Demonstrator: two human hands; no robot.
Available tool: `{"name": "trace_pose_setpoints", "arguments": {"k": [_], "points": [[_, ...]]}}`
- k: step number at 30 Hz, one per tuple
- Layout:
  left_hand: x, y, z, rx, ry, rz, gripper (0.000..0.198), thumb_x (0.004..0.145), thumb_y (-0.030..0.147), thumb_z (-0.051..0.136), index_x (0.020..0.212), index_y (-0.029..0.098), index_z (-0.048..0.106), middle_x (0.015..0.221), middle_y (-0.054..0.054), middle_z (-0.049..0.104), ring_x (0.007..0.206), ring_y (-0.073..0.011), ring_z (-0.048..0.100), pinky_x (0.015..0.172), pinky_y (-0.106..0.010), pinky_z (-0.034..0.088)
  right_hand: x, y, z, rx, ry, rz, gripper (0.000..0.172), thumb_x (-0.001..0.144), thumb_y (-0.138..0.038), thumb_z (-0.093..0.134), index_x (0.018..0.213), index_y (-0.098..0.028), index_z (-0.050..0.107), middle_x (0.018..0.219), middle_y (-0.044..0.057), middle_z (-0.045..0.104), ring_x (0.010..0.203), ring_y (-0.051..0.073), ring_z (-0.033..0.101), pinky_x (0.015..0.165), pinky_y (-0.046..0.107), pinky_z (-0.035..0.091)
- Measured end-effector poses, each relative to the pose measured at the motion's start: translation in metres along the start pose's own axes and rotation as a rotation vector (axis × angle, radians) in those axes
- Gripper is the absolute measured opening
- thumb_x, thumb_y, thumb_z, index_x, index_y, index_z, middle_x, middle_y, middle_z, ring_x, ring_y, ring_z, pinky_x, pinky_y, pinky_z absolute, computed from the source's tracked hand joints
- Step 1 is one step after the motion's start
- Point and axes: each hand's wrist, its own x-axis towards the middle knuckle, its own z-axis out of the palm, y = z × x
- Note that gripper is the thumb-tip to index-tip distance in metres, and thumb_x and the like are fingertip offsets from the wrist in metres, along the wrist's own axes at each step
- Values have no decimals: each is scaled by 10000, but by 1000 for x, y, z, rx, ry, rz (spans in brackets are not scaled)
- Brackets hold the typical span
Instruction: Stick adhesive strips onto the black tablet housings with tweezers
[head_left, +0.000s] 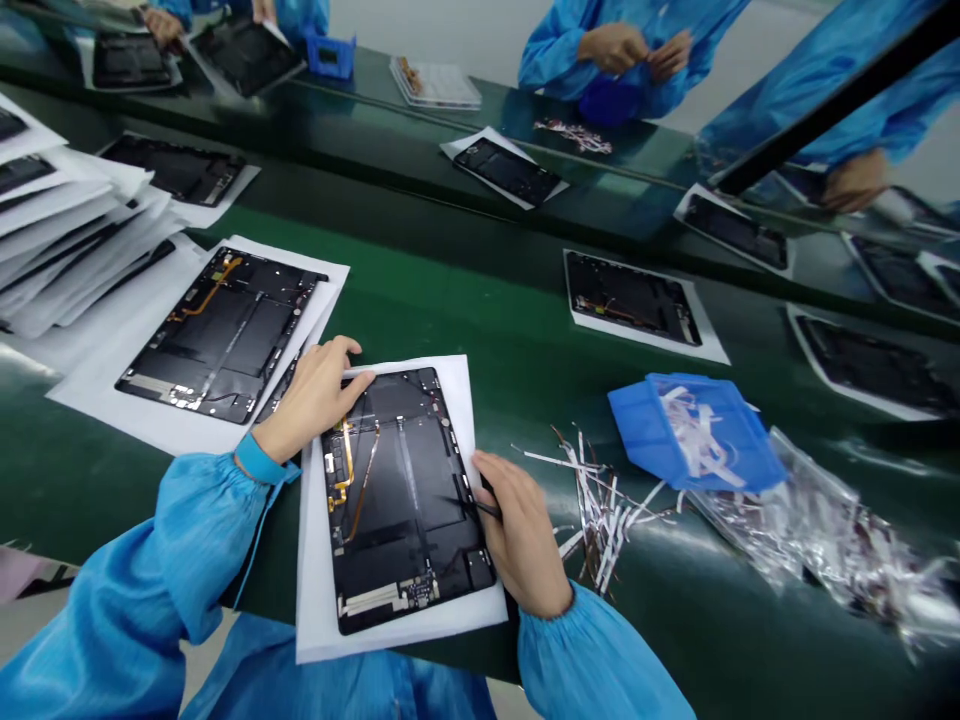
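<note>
In front of me a black tablet housing (382, 510) lies open on a white paper sheet (319, 620). It carries orange flex cables along its left side and a small circuit board at the bottom. My left hand (319, 390) rests at its upper left corner, fingers stretched out and apart. At the right edge, my right hand (521, 525) is closed around dark tweezers (487, 508), whose thin points reach over the housing. To the left, a second tablet housing (225, 335) with an orange cable lies on paper; part of another beneath it shows beside my left wrist.
Loose thin cable strips (600, 515) lie right of my right hand, near a blue bin (645, 435) of white strips and a clear plastic bag (832, 530). Paper-wrapped housings (67, 230) are stacked at left. Farther housings (630, 300) line the bench, where co-workers in blue sleeves work.
</note>
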Motion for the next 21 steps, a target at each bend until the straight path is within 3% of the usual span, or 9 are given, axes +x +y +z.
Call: {"name": "trace_pose_setpoints", "arguments": {"k": [4, 8, 12, 15, 21], "points": [[11, 6, -6, 1, -27, 104, 179, 931, 348, 563, 865, 199, 636, 870, -37, 608, 901, -224, 594, 862, -374, 469, 1, 1, 2, 15, 51, -6, 379, 1001, -169, 423, 1367, -198, 516, 1216, 116, 687, 1167, 248, 628, 1023, 486, 486], [6, 25, -22, 3, 36, 162, 144, 969, 322, 518, 897, 217, 586, 1034, -36, 626, 1041, -209, 594, 963, -360, 459, 3, -2, -4, 62, 111, 14, 350, 992, -147, 442, 1326, -196, 532, 1166, 99, 706, 1116, 232, 647, 1008, 462, 497], [-3, 41, -45, 45, 109, 103, 60, 985, 291, 512, 945, 246, 520, 920, 24, 615, 857, -157, 611, 814, -305, 478, 6, -5, -8, 117, 161, 50, 307, 993, -132, 441, 1276, -185, 546, 1131, 101, 708, 1050, 230, 658, 956, 440, 526], [-4, 52, -59, 49, 95, 76, 87, 945, 312, 575, 918, 262, 510, 840, 45, 589, 743, -139, 585, 696, -283, 458, 8, -6, -11, 180, 208, 72, 305, 996, -131, 429, 1276, -190, 537, 1129, 106, 700, 1037, 230, 660, 943, 437, 534], [-14, 85, -94, -95, 48, -112, 145, 831, 442, 674, 958, 428, 603, 928, 50, 601, 813, -252, 571, 704, -436, 452, 8, -10, -23, 293, 344, 184, 306, 972, -63, 445, 1227, -206, 535, 1147, 107, 671, 1082, 212, 642, 947, 379, 542]]}}
